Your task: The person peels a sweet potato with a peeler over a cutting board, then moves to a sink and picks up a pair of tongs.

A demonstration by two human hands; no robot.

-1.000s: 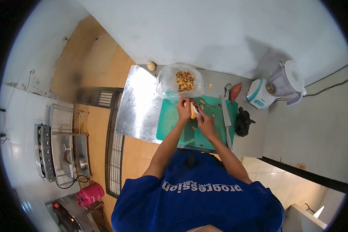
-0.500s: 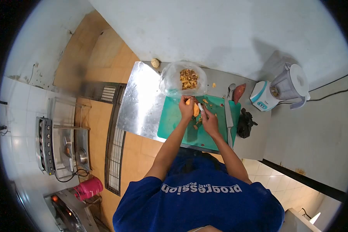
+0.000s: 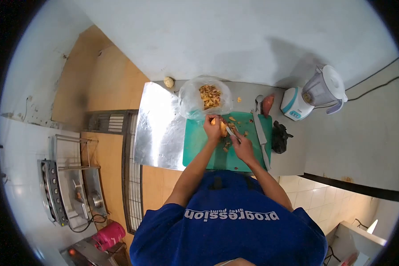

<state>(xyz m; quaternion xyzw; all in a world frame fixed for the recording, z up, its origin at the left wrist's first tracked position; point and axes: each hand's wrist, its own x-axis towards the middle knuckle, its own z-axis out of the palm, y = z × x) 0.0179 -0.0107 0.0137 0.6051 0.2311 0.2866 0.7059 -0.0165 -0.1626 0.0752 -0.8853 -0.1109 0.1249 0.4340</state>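
Observation:
My left hand [image 3: 213,129] is closed around a partly peeled orange sweet potato [image 3: 223,129] above the green cutting board [image 3: 195,148]. In my right hand [image 3: 242,145] is a small whitish tool [image 3: 229,131], gripped with its pale end against the sweet potato's right side; I cannot tell whether it is a peeler or a small knife. Peel scraps [image 3: 226,146] lie on the board below and around the hands. Along the board's right side rests a large knife [image 3: 260,129], its handle towards me. Just beyond the board, a clear plastic bag [image 3: 188,97] stands open with orange-brown peelings [image 3: 211,96] inside.
An unpeeled reddish sweet potato [image 3: 268,105] and a spoon [image 3: 258,102] lie behind the board's right corner. To the right are a black plastic bag [image 3: 280,137] and a blender [image 3: 297,104]. A pale round item [image 3: 169,82] sits at the counter's back left.
The whitish tool has tilted and shifted slightly towards me along the sweet potato. Both hands keep their grips. The whole view has shifted a little with my head.

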